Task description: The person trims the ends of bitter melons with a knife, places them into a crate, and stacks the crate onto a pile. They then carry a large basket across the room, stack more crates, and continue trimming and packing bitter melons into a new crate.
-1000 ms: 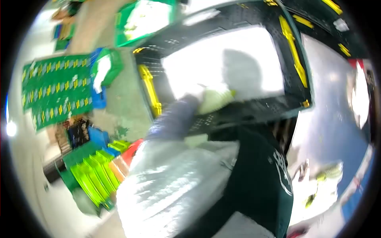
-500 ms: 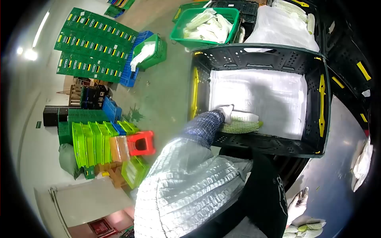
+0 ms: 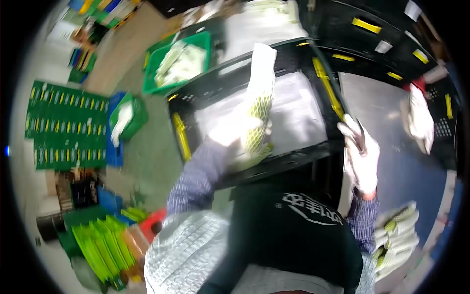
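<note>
The netted produce (image 3: 258, 105) is a long piece sheathed in white foam mesh, with yellow-green showing through its lower half. It stands nearly upright, its top toward 12 o'clock. The left hand (image 3: 230, 132) grips its bottom end. It hangs over the 6 o'clock wall of the crate (image 3: 293, 157), which is black, perforated, yellow-handled and lined with a white sheet.
</note>
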A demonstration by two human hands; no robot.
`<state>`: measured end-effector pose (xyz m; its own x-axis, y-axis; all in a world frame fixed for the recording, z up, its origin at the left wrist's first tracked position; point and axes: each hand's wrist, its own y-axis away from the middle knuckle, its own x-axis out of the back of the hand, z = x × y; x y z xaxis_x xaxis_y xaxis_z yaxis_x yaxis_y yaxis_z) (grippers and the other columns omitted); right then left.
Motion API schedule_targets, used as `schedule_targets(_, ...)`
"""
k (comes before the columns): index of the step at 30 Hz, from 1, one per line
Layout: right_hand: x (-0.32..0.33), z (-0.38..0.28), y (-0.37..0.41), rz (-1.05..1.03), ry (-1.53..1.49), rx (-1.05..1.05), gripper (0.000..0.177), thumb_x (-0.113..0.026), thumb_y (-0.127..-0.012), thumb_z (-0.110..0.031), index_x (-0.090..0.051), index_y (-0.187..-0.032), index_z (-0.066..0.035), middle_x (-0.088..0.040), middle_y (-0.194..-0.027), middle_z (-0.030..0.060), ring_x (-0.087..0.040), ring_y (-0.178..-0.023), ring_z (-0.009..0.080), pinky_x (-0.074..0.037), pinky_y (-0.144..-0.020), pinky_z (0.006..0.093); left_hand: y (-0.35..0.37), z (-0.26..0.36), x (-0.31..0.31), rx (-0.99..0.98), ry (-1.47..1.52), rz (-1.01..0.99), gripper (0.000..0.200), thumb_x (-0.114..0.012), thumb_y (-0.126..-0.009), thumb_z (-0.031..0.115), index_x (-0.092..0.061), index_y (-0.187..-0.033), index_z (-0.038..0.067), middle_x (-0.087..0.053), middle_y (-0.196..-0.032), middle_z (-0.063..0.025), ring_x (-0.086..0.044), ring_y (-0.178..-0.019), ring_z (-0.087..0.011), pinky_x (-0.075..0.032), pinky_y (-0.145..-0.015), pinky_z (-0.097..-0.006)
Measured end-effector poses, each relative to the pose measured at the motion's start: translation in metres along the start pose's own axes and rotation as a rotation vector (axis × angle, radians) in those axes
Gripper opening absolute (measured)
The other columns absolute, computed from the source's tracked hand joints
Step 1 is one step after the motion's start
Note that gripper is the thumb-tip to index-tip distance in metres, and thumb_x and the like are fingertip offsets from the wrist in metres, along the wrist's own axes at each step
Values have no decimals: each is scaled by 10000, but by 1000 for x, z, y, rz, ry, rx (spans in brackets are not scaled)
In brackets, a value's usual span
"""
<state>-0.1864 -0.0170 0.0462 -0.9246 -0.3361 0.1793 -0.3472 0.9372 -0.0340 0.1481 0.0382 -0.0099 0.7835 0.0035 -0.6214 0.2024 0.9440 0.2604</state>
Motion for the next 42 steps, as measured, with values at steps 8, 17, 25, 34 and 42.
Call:
schedule_targets(8,-25,-65,-62,55,85,656,636,-748,-783,37,-516,-1374,-2,-473,-1475,165,-502,-1318,232,-448,-1035,323,-18,4,-96,-194,-390,-147,917,-871,-648,97,-411,-1439,38,-583,-1236,-86,-592,-1079,-193,-487,-947,-322)
schedule_targets(17,-36,-62,-5,48,625,1039,322,-770,-654,-147,-664,-957,-161,-664,-888,4,-625,-625,150,-491,-555,280,-14,-2,-121,-18,62,-83,681,-688,-751,-35,-453,-1389,-1,-601,-1278,-154,-582,-1177,-257,-494,-997,-354)
schedule_targets(25,13,-69,8,-157,54,115,311,-615,-909,-103,-659,-1202,-10,-721,-836,79,-657,-645,125,-516,-601,261,-25,-17,-110,-52,-1,-298,914,-770,-668,0,-347,-1478,28,-567,-1345,-134,-573,-1212,-260,-480,-1026,-394)
schedule_targets(34,35,-59,3,-112,152,370,839,-844,-746,-279,-449,-1430,2,-637,-1234,179,-623,-1086,212,-497,-956,320,-27,-36,-118,-133,-690,-203,879,-852,-582,92,-492,-1381,18,-639,-1233,-107,-607,-1122,-200,-480,-1001,-351)
schedule_targets(42,57,-48,9,-229,-17,256,779,-828,-723,-250,-495,-1391,-23,-658,-1198,146,-631,-1077,199,-506,-963,315,-24,-36,-148,-249,-1227,-260,885,-886,-618,190,-500,-1390,-6,-627,-1268,-131,-584,-1153,-198,-431,-1028,-335)
